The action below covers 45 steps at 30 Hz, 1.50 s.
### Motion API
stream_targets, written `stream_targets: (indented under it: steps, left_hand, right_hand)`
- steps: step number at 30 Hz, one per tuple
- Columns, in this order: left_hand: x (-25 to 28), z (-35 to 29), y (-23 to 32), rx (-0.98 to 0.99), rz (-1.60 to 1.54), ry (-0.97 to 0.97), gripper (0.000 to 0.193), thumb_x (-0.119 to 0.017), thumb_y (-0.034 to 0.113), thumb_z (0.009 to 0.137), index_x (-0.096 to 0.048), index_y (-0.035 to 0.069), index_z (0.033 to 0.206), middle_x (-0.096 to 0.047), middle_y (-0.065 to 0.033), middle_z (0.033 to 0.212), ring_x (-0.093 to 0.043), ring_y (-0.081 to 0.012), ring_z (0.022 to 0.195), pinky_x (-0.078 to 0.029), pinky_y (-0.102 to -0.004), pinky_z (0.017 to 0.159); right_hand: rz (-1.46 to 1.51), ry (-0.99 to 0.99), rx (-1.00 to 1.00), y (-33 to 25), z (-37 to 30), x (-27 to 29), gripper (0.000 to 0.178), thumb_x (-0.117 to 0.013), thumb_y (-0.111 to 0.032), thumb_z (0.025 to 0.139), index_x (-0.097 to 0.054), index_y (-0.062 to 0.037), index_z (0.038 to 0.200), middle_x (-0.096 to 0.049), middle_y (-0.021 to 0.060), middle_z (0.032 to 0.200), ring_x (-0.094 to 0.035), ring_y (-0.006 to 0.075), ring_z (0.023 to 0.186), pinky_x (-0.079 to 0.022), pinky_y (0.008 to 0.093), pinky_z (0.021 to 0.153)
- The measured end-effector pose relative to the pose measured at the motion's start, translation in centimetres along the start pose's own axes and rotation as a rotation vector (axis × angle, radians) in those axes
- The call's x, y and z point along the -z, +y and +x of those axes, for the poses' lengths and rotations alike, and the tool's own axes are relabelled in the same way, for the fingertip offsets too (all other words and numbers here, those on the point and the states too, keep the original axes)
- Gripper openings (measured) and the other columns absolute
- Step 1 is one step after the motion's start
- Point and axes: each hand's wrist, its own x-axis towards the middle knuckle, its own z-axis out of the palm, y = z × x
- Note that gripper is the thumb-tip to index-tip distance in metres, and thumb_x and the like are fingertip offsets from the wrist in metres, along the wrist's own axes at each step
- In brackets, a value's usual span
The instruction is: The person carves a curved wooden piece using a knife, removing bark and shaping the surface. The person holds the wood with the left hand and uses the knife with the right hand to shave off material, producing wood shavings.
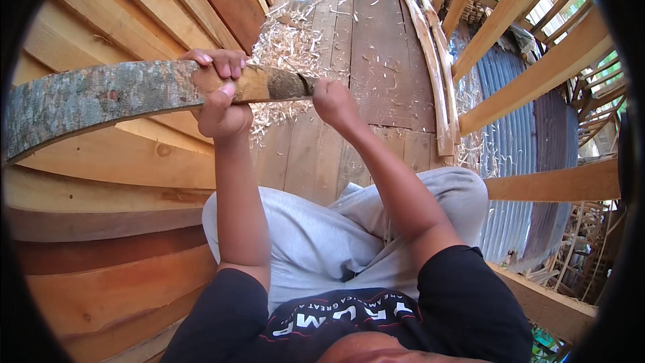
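A long wooden slab (107, 94) with rough grey bark runs in from the left edge; its right end is stripped to paler brown wood. My left hand (222, 91) is wrapped round it near that end, with the thumb on the near side and the fingers over the far side. My right hand (332, 101) is closed in a fist at the tip of the slab. A small dark edge shows between fist and wood, perhaps a blade, but what the fist holds is mostly hidden.
Curled wood shavings (289, 47) litter the plank floor (383, 60). A small clear cup-like thing (300, 2) stands among them. Two long pale wood strips (430, 60) lie to the right, by wooden railing posts (537, 74) and corrugated metal sheets (504, 94). Boards (114, 154) line the left.
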Motion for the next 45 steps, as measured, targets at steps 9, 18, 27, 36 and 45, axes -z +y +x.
stream_targets:
  steps: [9,18,27,36,45]
  left_hand:
    - [-0.6,0.3,-0.4,-0.027,0.045,0.103,0.046,-0.049,0.006,0.054,-0.043,0.005,0.1,-0.043,-0.0093,0.077,-0.042,-0.0203,0.072,-0.041,-0.0378,0.076]
    - [-0.5,-0.1,-0.9,-0.043,0.004,0.081,0.045,-0.047,0.003,0.054,-0.043,0.006,0.099,-0.041,-0.0088,0.076,-0.042,-0.0201,0.071,-0.041,-0.0374,0.076]
    - [0.0,-0.2,0.0,-0.029,0.026,0.047,0.045,-0.047,0.003,0.055,-0.043,0.005,0.1,-0.042,-0.009,0.076,-0.042,-0.0205,0.071,-0.041,-0.0373,0.075]
    - [-0.4,-0.4,-0.5,-0.028,0.058,0.056,0.045,-0.048,0.007,0.056,-0.044,0.006,0.101,-0.042,-0.0086,0.078,-0.042,-0.0207,0.073,-0.04,-0.0395,0.079]
    - [-1.0,-0.4,-0.5,-0.004,0.072,0.064,0.045,-0.048,0.007,0.055,-0.044,0.006,0.1,-0.041,-0.0085,0.077,-0.044,-0.0214,0.073,-0.04,-0.039,0.078]
  right_hand:
    - [-0.057,0.048,0.046,-1.1,-0.8,0.8,0.053,-0.031,-0.033,0.093,-0.067,0.0059,0.091,-0.065,0.029,0.095,-0.062,0.0459,0.094,-0.047,0.0496,0.086]
    - [0.003,0.028,-0.001,0.5,0.3,0.6,0.052,-0.032,-0.033,0.091,-0.067,0.0054,0.092,-0.065,0.0291,0.094,-0.062,0.0448,0.093,-0.047,0.0483,0.087]
    - [-0.089,-0.034,0.131,-4.1,-3.1,3.2,0.052,-0.033,-0.033,0.092,-0.067,0.0058,0.093,-0.064,0.0304,0.096,-0.062,0.0462,0.094,-0.047,0.0487,0.086]
    - [-0.02,0.054,0.051,0.7,0.6,0.4,0.057,-0.031,-0.034,0.094,-0.065,0.0112,0.087,-0.062,0.0353,0.092,-0.06,0.0496,0.092,-0.046,0.051,0.088]
    - [-0.027,0.063,0.024,1.0,1.0,1.1,0.055,-0.032,-0.033,0.094,-0.065,0.0103,0.089,-0.062,0.0349,0.092,-0.061,0.0486,0.092,-0.045,0.0516,0.088]
